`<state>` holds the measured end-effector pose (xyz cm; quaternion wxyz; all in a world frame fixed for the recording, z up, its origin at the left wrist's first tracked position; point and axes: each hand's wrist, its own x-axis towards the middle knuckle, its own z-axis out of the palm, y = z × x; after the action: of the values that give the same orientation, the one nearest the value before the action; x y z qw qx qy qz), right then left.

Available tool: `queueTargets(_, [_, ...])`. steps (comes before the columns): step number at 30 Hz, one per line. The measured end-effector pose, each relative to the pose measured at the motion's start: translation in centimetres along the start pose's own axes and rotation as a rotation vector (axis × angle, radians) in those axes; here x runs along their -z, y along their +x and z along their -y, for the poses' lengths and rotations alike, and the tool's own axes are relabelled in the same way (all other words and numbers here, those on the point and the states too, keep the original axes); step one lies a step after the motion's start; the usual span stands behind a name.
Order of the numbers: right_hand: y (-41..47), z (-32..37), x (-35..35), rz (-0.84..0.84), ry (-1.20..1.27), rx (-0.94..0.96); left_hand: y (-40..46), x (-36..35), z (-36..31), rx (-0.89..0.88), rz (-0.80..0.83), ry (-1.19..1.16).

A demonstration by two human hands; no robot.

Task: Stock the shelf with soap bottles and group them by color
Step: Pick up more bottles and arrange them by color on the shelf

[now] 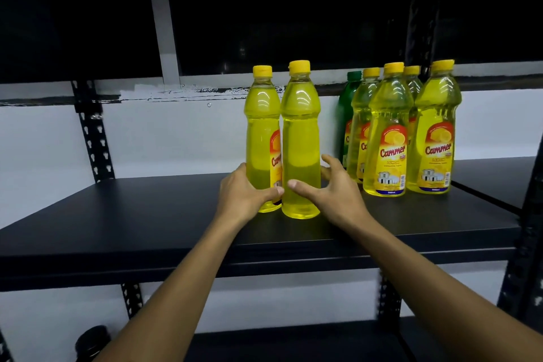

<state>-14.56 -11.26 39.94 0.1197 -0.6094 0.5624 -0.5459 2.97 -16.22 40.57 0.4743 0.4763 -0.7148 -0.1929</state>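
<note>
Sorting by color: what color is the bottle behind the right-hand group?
Green bottle, green cap, in the head view.

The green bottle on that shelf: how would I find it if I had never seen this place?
Look at the black shelf board and go to the cluster of yellow soap bottles at its right end. The green bottle stands at the back left of that cluster, against the white wall, half hidden by them. It alone has dark green liquid and a green cap.

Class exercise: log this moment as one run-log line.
left hand: grips left yellow bottle | right hand: open beside second yellow bottle | green bottle: behind yellow group, right | shelf
</note>
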Motion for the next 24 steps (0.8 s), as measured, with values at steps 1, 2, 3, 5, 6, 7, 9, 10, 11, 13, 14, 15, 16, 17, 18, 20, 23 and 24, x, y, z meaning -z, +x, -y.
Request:
queueTargets(1, [0.2, 0.0, 0.0, 0.009, 0.01, -0.008, 0.4, -0.1, 0.1, 0.002, -0.018, 0.04])
queueTargets(2, [0.5, -0.2, 0.1, 0.019, 0.025, -0.02, 0.7, -0.1, 0.2, 0.008, -0.035, 0.07])
queueTargets(3, [0.6, -0.3, 0.2, 0.03, 0.034, -0.03, 0.9, 0.0, 0.4, 0.021, -0.046, 0.08])
queueTargets(5, [0.9, -0.6, 0.3, 0.058, 0.083, -0.051, 1.2, 0.1, 0.6, 0.046, -0.046, 0.049])
queueTargets(6, [1.0, -0.9, 0.5, 0.073, 0.134, -0.074, 1.2, 0.2, 0.8, 0.06, -0.044, 0.023])
queueTargets(7, [1.1, -1.0, 0.7, 0.088, 0.179, -0.087, 1.3, 0.3, 1.0, 0.076, -0.047, -0.007])
queueTargets(9, [1.3, -1.2, 1.1, 0.133, 0.218, -0.08, 1.4, 0.6, 1.6, 0.106, -0.058, -0.067])
queueTargets(10, [1.4, -1.4, 1.3, 0.156, 0.232, -0.089, 1.5, 0.8, 1.8, 0.113, -0.055, -0.092])
queueTargets(11, [1.6, -1.8, 1.5, 0.173, 0.244, -0.099, 1.6, 1.1, 2.1, 0.122, -0.046, -0.109])
queueTargets(13, [1.9, -2.3, 1.8, 0.179, 0.309, -0.135, 1.7, 1.8, 2.5, 0.135, -0.025, -0.137])
queueTargets(14, [1.9, -2.5, 1.9, 0.165, 0.348, -0.157, 1.8, 2.0, 2.9, 0.139, -0.022, -0.152])
queueTargets(15, [2.0, -2.8, 1.9, 0.132, 0.363, -0.174, 1.8, 2.1, 3.1, 0.144, -0.025, -0.164])
queueTargets(16, [2.1, -2.9, 1.9, 0.08, 0.345, -0.185, 1.9, 2.2, 3.4, 0.149, -0.037, -0.171])
queueTargets(17, [2.1, -2.9, 1.9, 0.039, 0.332, -0.192, 1.9, 2.2, 3.6, 0.153, -0.053, -0.167])
queueTargets(18, [2.0, -2.8, 2.0, 0.025, 0.33, -0.19, 1.9, 2.1, 3.7, 0.16, -0.068, -0.165])
queueTargets(20, [1.9, -2.4, 1.9, 0.068, 0.338, -0.16, 1.9, 1.8, 3.8, 0.174, -0.071, -0.187])
queueTargets(23, [1.6, -1.7, 1.6, 0.172, 0.32, -0.117, 1.7, 1.1, 3.4, 0.191, -0.027, -0.226])
queueTargets(24, [1.7, -1.5, 1.4, 0.207, 0.287, -0.098, 1.7, 0.8, 3.3, 0.195, -0.03, -0.23])
